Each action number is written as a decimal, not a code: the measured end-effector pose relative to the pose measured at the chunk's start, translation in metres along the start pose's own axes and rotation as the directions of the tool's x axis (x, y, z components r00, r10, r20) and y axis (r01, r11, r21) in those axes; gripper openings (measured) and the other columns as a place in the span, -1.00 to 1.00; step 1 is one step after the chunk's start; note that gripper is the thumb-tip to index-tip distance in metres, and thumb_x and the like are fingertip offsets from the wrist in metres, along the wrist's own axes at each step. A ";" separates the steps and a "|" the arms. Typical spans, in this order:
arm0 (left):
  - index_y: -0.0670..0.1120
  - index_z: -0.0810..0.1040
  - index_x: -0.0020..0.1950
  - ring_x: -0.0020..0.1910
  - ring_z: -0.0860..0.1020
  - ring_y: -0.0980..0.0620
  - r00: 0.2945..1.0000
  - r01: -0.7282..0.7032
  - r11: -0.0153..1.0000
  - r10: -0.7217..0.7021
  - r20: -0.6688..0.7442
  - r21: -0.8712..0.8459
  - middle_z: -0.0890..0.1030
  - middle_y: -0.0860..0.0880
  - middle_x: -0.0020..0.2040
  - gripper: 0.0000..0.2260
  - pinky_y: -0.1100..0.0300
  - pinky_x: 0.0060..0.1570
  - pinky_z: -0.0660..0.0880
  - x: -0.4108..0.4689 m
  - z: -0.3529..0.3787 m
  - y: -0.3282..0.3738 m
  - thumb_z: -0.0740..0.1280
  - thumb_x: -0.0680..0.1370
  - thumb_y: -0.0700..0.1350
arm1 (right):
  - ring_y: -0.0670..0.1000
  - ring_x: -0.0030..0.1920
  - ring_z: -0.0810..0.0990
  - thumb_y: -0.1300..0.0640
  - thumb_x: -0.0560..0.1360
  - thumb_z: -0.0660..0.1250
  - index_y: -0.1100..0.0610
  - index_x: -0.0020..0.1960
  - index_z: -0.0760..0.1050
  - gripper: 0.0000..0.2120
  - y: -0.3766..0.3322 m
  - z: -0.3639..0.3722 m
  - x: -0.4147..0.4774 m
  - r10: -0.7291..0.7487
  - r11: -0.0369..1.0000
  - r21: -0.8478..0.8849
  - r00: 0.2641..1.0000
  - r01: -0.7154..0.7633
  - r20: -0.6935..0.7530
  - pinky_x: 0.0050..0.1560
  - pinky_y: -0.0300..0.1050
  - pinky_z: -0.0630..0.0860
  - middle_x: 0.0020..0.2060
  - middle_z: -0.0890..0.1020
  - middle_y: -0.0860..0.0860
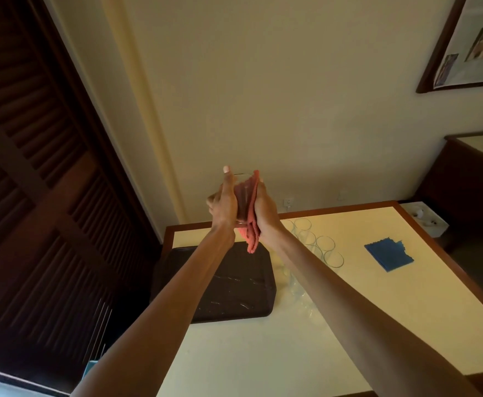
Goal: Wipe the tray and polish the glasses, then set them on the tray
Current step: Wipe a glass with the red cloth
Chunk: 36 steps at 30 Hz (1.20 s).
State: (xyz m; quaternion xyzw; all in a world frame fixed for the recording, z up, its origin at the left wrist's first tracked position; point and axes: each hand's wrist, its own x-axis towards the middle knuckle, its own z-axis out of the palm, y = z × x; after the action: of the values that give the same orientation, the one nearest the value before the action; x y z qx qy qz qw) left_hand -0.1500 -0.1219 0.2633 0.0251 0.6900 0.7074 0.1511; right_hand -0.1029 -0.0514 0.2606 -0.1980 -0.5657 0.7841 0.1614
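I hold a clear glass (242,196) up in front of the wall, above the table. My left hand (223,202) grips its side, thumb pointing up along it. My right hand (266,209) holds a red cloth (250,224) pressed against the glass, and the cloth's lower end hangs below both hands. A dark tray (234,287) with a marbled surface lies on the table under my left forearm, with nothing on it. Several clear glasses (317,245) stand in a group just right of the tray, partly hidden by my right forearm.
The cream table (377,305) has a brown wooden edge. A folded blue cloth (389,253) lies on it at the right. Dark louvred doors (34,196) stand to the left. A framed picture (469,41) hangs at top right, with dark furniture (469,179) beyond the table.
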 end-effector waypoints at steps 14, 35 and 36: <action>-0.06 0.65 0.02 -0.27 0.65 0.09 1.000 0.014 1.000 -0.014 0.018 -0.015 0.68 0.00 -0.26 -0.42 0.27 -0.33 0.57 -0.015 0.010 0.012 -0.05 0.72 0.27 | 0.01 -0.15 0.70 -0.20 0.69 -0.04 0.18 0.17 0.49 -0.48 -0.025 -0.003 -0.007 -0.267 0.922 -0.305 0.962 0.237 -0.059 -0.18 -0.17 0.60 -0.20 0.68 0.03; -0.07 0.66 -0.03 -0.37 0.62 0.00 0.997 0.016 0.995 -0.008 0.078 -0.100 0.64 -0.06 -0.38 -0.40 0.11 -0.28 0.60 -0.040 0.013 0.027 -0.04 0.71 0.27 | -0.07 -0.21 0.68 -0.20 0.69 -0.05 0.13 0.18 0.47 -0.52 -0.034 -0.011 -0.010 -0.314 0.899 -0.326 0.949 0.291 -0.021 -0.21 -0.22 0.62 -0.18 0.65 -0.02; -0.08 0.69 0.05 -0.25 0.69 -0.05 0.995 -0.003 0.996 0.011 0.095 -0.091 0.70 -0.11 -0.29 -0.35 0.03 -0.15 0.66 -0.043 0.014 0.030 -0.06 0.70 0.30 | -0.04 -0.23 0.69 -0.21 0.69 -0.05 0.15 0.10 0.54 -0.46 -0.041 -0.011 -0.010 -0.196 0.963 -0.194 0.980 0.187 -0.026 -0.25 -0.22 0.61 -0.22 0.67 0.01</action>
State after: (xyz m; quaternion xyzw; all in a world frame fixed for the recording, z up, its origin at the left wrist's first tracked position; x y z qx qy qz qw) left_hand -0.1111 -0.1190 0.3005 0.0544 0.6491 0.7366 0.1822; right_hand -0.0873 -0.0347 0.2982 -0.1744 -0.6509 0.7024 0.2292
